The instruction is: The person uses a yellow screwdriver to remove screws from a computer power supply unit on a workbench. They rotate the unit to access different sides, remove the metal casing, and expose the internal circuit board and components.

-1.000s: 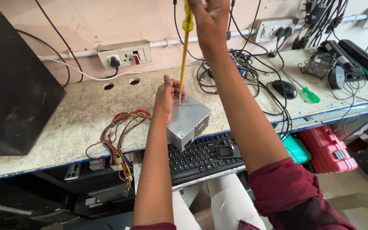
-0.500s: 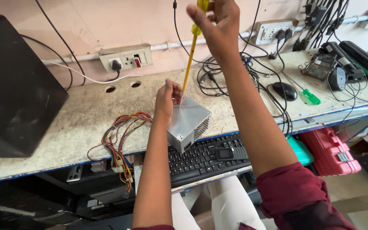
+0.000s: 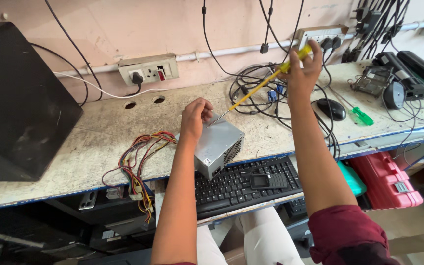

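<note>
Right hand [image 3: 304, 68] clenched on the yellow screwdriver [image 3: 266, 82], tip slanting down onto the grey power supply [image 3: 218, 145] at the tabletop [image 3: 74, 147] edge. Left hand [image 3: 196, 116] gripping its top corner. Steep angle, risk of tip skidding into fingers; box overhanging, could tip onto keyboard [image 3: 244, 184].
</note>
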